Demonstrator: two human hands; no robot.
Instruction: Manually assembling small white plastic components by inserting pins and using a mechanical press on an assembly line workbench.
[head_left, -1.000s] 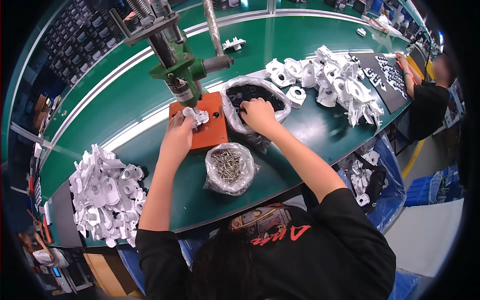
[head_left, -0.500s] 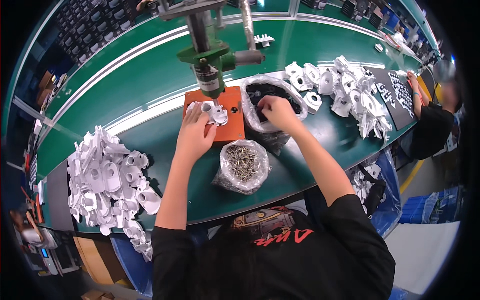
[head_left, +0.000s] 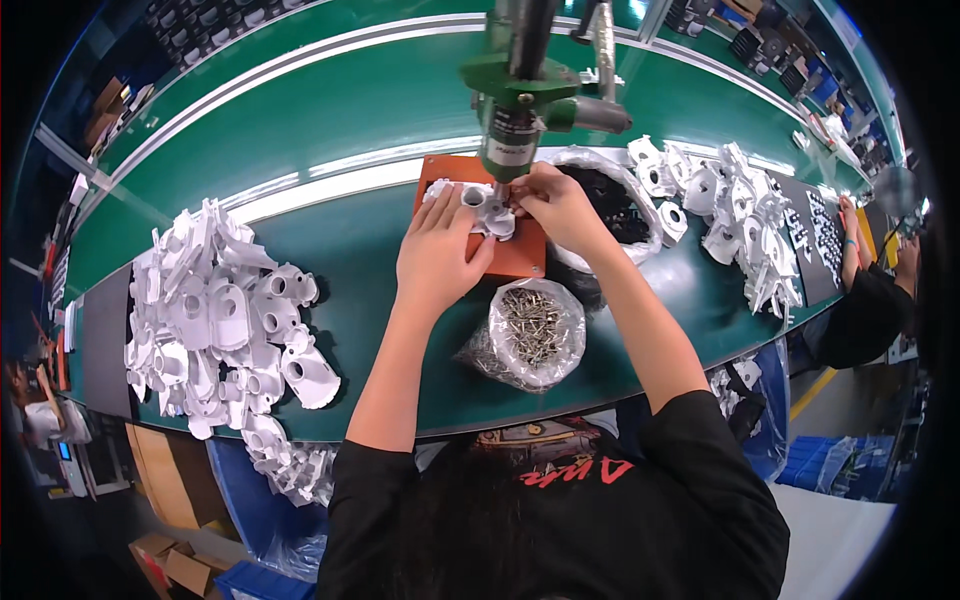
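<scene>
— While scanning from the left, start where?

— At the heap of white parts, well apart from the left hand. Then move in to that hand.

— Placed how?

— Palm down, with fingers laid close together over the left side of one white housing and with the thumb set apart along the near edge. Pressing hard or merely steadying? Can't tell.

— And to find the housing itself, look where?

— On top of the orange block, partly under the left fingers and right below the tip of the green press.

— Next, going past the bag of metal pins on the near side?

— On to the right hand: bent over, with thumb and fingertips gathered close to one another at the right side of the housing, beside the press tip. Pinching something small? Too hidden to tell.

— So, busy with which step?

— Judging by the pose, fitting or adjusting something at the housing while holding it in place.

— Calling for what next?

— Probably for a steady left hand, a small exact placement by the right, then fingers well clear of the press tip.

— And farther right?

— See the open bag of black pieces, then more white parts.
</scene>
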